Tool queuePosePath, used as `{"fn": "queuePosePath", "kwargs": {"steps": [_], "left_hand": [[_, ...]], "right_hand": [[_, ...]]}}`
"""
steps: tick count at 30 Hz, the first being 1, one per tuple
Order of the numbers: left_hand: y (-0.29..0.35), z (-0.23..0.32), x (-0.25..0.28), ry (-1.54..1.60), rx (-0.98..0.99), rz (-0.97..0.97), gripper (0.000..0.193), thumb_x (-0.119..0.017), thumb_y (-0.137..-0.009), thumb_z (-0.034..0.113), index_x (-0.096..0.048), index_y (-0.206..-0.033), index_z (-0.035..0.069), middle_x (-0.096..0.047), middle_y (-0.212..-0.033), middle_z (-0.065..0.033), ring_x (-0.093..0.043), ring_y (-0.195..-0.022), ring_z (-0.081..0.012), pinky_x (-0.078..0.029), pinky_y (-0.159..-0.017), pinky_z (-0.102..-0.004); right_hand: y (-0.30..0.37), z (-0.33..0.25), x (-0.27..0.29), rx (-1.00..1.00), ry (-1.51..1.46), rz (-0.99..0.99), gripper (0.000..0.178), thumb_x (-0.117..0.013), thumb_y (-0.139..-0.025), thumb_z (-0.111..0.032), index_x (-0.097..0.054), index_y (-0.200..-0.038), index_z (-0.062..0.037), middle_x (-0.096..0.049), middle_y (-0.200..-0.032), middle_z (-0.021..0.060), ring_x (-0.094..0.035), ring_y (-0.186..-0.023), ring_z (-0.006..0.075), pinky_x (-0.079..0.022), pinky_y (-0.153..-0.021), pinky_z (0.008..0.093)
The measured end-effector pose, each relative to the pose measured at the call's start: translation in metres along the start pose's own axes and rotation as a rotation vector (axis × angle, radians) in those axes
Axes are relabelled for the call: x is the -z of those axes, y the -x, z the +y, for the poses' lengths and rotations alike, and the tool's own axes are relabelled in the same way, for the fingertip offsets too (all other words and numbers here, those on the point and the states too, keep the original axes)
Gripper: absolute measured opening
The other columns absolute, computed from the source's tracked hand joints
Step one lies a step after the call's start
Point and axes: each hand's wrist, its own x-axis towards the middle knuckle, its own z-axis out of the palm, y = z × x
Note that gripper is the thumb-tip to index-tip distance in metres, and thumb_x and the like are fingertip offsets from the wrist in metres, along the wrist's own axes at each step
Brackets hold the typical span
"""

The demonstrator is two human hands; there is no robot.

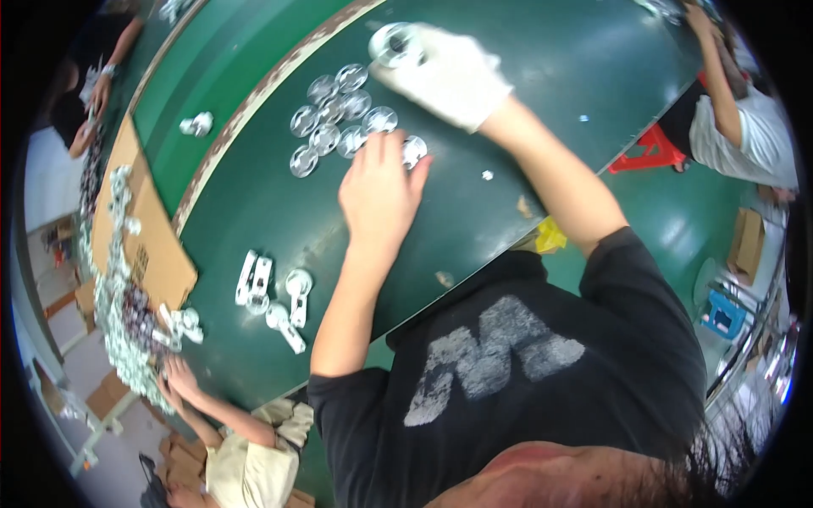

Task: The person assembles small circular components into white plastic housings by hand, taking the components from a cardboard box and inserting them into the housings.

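My left hand [378, 190], bare, reaches over the dark green table with its fingers stretched out and thumb apart. Its fingertips rest at the near edge of a cluster of clear round discs [329, 110]. One clear disc [414, 152] sits between its thumb and index finger, touching or nearly so. Farther away and to the right, my right hand [453, 76] wears a white glove and is closed on another clear disc [396, 45] with a ring-shaped centre. That disc is held above or at the table beyond the cluster; the exact height is hard to tell.
Several white parts with round heads and straight handles [296, 292] lie left of my forearm. Leftward, a cardboard sheet [140, 224] borders a heap of pale small parts [118, 317]. A green belt [229, 72] runs behind a worn edge. Other people work around; a red stool [648, 152] stands right.
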Motion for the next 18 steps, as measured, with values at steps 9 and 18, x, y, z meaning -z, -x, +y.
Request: {"fn": "queuePosePath", "kwargs": {"steps": [9,18], "left_hand": [[0.026,-0.037,0.023,0.621,0.114,0.048,0.037,-0.07,-0.095,0.018,-0.06,-0.126,0.0,-0.056,-0.119,-0.0122,-0.057,-0.102,-0.0224,-0.05,-0.085,-0.0308],[0.038,-0.05,0.027,0.546,-0.012,0.299,0.034,-0.082,-0.087,0.016,-0.06,-0.107,0.001,-0.062,-0.116,-0.0141,-0.059,-0.11,-0.0306,-0.049,-0.095,-0.0408]], "right_hand": [[0.017,-0.022,0.008,-0.06,-0.099,-0.328,0.034,-0.057,-0.084,-0.025,-0.064,-0.113,-0.009,-0.072,-0.088,0.0223,-0.072,-0.083,0.042,-0.058,-0.072,0.052],[0.043,-0.039,-0.002,0.176,0.052,-0.575,0.02,-0.063,-0.082,-0.026,-0.07,-0.089,-0.0084,-0.071,-0.076,0.0164,-0.071,-0.071,0.0373,-0.056,-0.063,0.0488]]}}
